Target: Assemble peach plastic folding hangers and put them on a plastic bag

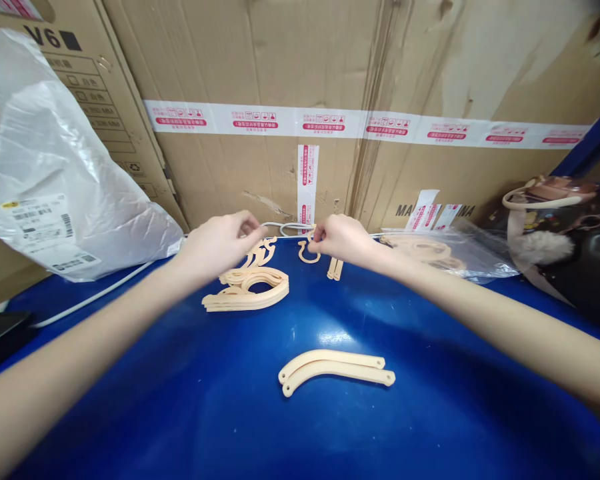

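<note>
Forearms [95, 340] outstretched (fingers [249, 223] bent)

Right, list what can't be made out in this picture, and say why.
All in the head view:
- Far ends of the two narrow pieces: hidden behind the right hand.
- Parts of the small curved pieces: hidden by the left hand.
- Fine print on the white bag: too small and blurred.
- Rest of the black object: cut off by the left edge.
</note>
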